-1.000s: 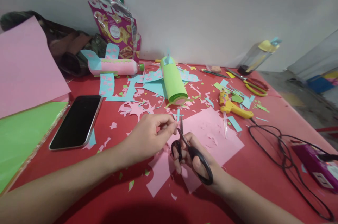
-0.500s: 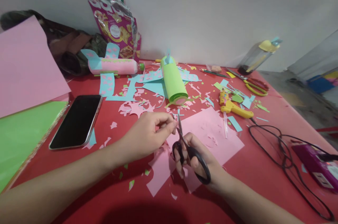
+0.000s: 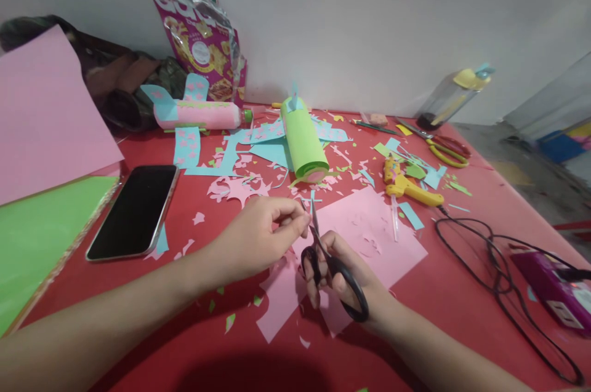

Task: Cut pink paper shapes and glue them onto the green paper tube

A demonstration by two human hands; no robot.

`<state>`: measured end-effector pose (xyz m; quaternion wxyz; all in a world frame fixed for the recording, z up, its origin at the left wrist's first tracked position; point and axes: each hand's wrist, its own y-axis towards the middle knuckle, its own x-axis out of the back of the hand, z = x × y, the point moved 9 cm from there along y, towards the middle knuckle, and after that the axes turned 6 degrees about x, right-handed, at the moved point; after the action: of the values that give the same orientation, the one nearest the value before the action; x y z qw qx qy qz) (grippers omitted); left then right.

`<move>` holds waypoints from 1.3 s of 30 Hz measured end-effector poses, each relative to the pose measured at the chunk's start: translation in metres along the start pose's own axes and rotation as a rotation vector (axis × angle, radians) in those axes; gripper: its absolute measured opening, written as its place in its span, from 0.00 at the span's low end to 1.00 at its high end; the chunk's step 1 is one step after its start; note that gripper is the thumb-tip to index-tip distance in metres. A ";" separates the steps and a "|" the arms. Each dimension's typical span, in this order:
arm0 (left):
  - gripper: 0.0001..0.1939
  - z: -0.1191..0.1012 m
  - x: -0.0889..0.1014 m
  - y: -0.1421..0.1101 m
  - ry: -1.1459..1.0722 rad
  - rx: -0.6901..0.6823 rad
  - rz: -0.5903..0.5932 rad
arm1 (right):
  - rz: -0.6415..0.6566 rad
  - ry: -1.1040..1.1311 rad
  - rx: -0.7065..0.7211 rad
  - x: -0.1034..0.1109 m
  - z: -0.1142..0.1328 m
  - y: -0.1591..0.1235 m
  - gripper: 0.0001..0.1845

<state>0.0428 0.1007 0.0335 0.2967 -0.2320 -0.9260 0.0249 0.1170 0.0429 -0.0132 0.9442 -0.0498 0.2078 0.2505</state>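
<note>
My right hand grips black-handled scissors, blades pointing up and away from me. My left hand is closed in a pinch right at the blades, holding a tiny scrap I cannot make out. Both hands hover over a cut-up pink paper sheet lying on the red table. Behind them lies a green paper roll on blue paper cut-outs.
A phone lies at left beside green and pink sheets. A pink bottle plane and a snack bag stand at the back. Yellow glue gun, its black cord, red-yellow scissors and a water bottle are at right.
The scissors and my right hand have shifted slightly forward and up towards the pinching left hand. Nothing else has moved.
</note>
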 end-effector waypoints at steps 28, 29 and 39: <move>0.13 0.002 -0.009 -0.004 -0.175 0.031 -0.047 | -0.041 -0.029 -0.045 0.000 -0.002 0.000 0.21; 0.13 0.002 -0.009 -0.005 -0.169 0.031 -0.065 | -0.046 -0.029 -0.052 0.000 -0.003 -0.001 0.21; 0.15 0.004 -0.017 -0.008 -0.319 0.061 -0.060 | -0.095 -0.021 -0.076 -0.001 -0.005 -0.001 0.21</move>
<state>0.0494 0.0864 0.0220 0.1533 -0.1884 -0.9667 0.0808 0.1146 0.0404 -0.0170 0.9547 -0.0927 0.1854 0.2136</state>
